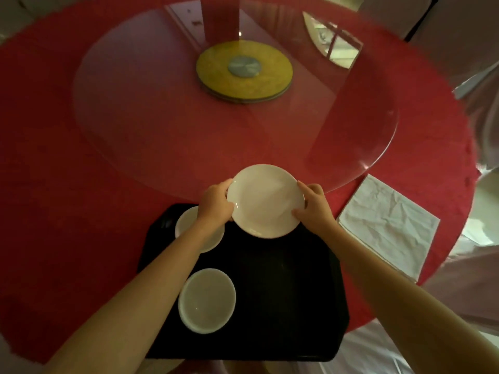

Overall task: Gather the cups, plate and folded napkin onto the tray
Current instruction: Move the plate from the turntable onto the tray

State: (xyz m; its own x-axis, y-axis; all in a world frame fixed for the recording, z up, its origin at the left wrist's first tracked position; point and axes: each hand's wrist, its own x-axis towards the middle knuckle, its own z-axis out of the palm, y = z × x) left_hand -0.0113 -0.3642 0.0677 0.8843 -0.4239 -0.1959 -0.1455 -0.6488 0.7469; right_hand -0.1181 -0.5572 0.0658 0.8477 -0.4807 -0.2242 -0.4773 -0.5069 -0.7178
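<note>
The plate (266, 201) is grasped at opposite rims by the left hand (216, 202) and right hand (314, 207), mid-frame; if lowered leftward, it could strike the upper cup (189, 225) on the tray (283, 292).

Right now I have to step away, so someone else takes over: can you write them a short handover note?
Left hand and right hand both grip the white plate, held over the far edge of the black tray.
Done: two cups on the tray, one near, one far partly under the left arm.
Left: set the plate down on the tray, then fetch the folded napkin, lying on the red tablecloth to the right.
</note>
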